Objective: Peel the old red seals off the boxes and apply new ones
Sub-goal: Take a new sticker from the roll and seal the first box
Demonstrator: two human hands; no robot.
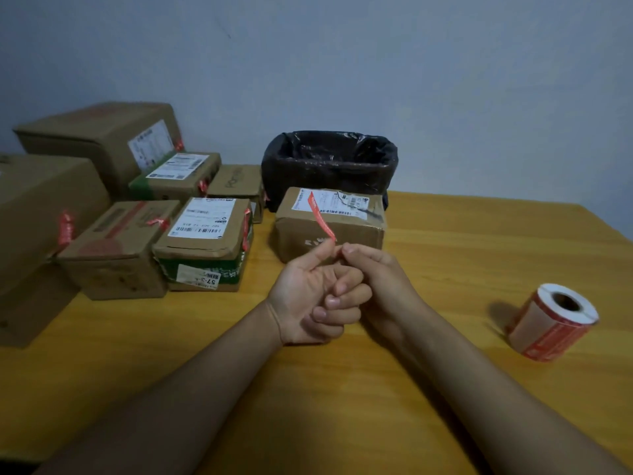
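While held up between both hands, stands a red strip [321, 217] slanting up and away to the left, long axis leaning toward the box [330, 225] just behind it, lower end pinched at the fingertips.

Largest first: grey wall behind, bare. Yellow wooden bench [342, 389] below, carrying everything. Stacked at far left, cardboard boxes [113, 214] with red seals on their edges. Behind the near box, a bin lined with a black bag [329, 166], open-mouthed, straight ahead of the hands. Well to the right, lying on its side, a roll of seals [553, 322].

Left hand [310, 296], palm up, thumb and forefinger closed on the strip's end. Right hand [373, 286] touching the same end, fingers curled against the left; probably gripping too, hard to tell. Bin likely next for the strip; roll nearer the right hand.
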